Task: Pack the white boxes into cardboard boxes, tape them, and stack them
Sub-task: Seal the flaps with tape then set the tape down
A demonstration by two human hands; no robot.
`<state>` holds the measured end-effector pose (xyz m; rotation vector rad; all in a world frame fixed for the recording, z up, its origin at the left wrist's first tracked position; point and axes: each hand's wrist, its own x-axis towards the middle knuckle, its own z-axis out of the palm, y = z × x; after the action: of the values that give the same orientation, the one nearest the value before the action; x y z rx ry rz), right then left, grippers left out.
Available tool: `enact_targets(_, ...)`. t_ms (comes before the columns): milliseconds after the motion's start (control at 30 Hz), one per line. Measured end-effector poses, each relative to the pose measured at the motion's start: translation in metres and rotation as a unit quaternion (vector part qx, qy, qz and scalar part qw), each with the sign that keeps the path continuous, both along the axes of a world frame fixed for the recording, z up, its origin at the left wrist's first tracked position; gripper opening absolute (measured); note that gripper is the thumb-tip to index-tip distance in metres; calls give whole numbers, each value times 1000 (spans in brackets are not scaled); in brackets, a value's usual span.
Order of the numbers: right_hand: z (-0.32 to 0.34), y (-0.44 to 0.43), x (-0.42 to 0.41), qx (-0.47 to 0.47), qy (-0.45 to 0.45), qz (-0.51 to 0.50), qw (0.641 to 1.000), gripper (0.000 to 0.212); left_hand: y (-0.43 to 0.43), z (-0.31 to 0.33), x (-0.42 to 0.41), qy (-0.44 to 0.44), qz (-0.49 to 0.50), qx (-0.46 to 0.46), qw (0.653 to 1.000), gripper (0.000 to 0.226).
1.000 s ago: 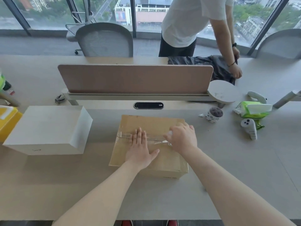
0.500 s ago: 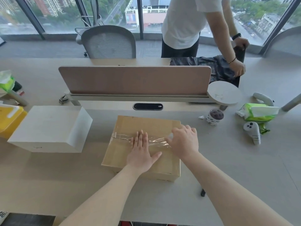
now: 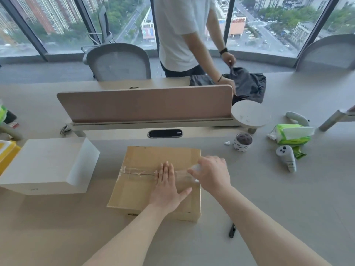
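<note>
Lying at left, the white box (image 3: 44,164) is untouched. At centre the cardboard box (image 3: 142,160) is pressed on its tape (image 3: 134,170) by the flat, straight-fingered left hand (image 3: 167,191); a pale object (image 3: 196,167) is gripped at its right edge by the curled right hand (image 3: 213,173).
</note>
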<state>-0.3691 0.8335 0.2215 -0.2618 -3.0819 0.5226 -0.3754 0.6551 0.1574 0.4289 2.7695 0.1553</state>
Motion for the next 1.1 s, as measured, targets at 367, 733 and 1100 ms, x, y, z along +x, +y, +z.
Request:
enact_targets(367,-26,18,3,23,-74,-60,995,48,7,-4,-3,-22,-5,-61,998,106)
enact_targets(733,-29,21,1,5,-96,-74,993,45,34,6,6,2,-47,-19,999,100)
enact_targets(1100,-56,25,2,-128,-154,-143,969,47,48,-12,11,21,-66,-49,996,91)
